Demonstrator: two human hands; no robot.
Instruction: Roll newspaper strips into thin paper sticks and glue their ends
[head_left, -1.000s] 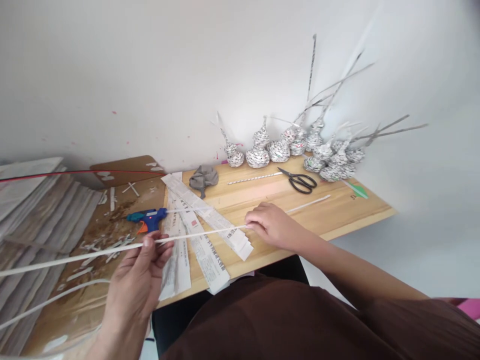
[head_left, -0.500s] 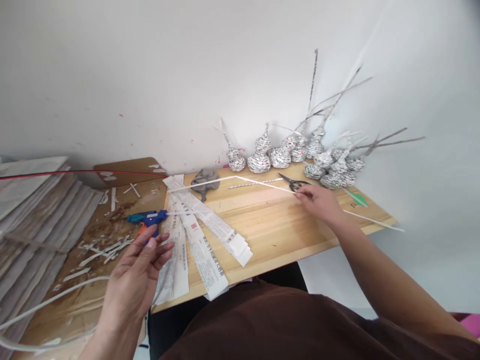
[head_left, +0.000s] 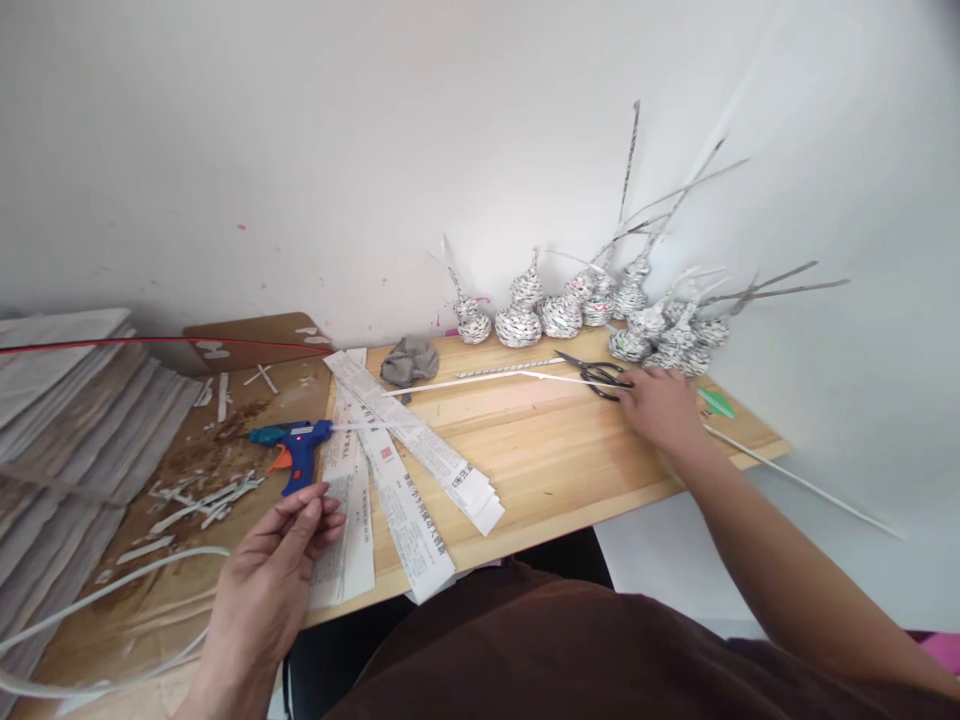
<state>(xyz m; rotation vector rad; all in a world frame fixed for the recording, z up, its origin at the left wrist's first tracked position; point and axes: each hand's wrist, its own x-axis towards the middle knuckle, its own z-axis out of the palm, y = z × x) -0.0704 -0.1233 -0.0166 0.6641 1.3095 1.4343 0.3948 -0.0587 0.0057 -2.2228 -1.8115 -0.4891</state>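
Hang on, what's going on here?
The person's right hand grips a long, kinked white strip, which passes across the black scissors in this view. The left hand, pinched closed with nothing visible in it, is near the blue glue gun and newspaper strips. Woven gourd shapes sit near the wall.

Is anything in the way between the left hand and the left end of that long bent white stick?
Only low things: flat paper strips lie between the left hand and that end of the white stick, with the pale rod from the glue gun lying across them. Nothing tall visible stands there.
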